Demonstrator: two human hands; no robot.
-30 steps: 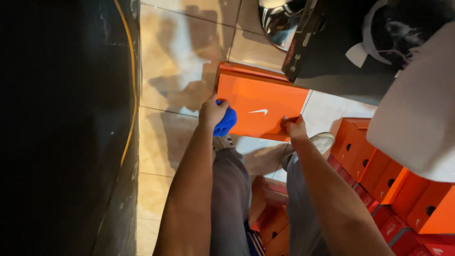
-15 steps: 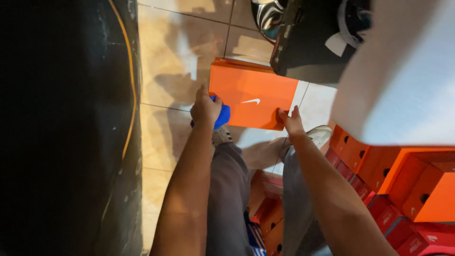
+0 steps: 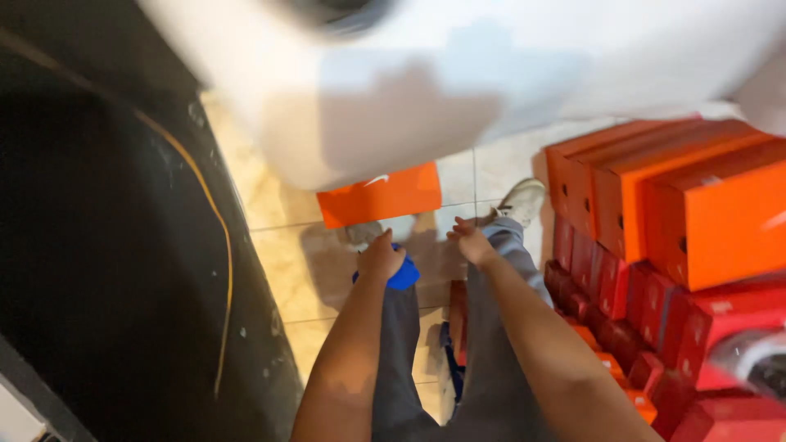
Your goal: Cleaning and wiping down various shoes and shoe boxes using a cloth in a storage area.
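Hands first, in the only view, the head camera looking down. The left hand [image 3: 381,256] sits just left of centre with its grip closed around a blue cloth [image 3: 404,275], which bulges out at the lower right of the fist. The right hand [image 3: 472,242], just beside it toward the centre, holds nothing; its fingers are half curled and loose, pointing up the frame. Both forearms run up from the bottom edge, nearly parallel, over the person's grey trousers [image 3: 458,360].

An orange shoebox [image 3: 381,196] lies flat on the tiled floor [image 3: 282,262] just above the two hands, apart from them, its upper edge hidden behind a large blurred white shape [image 3: 491,74] that fills the top of the frame (what it is I cannot tell). A pale shoe [image 3: 521,200] shows to the right of the box.

Judging from the cloth, the step in hand looks like a wipe of that box, with neither hand on it at present. Next would call for the free right hand to steady the box and the left to bring the cloth flat onto its lid.

Stacked orange boxes [image 3: 655,196] and red boxes [image 3: 696,344] fill the right side; a dark mat [image 3: 98,270] fills the left.
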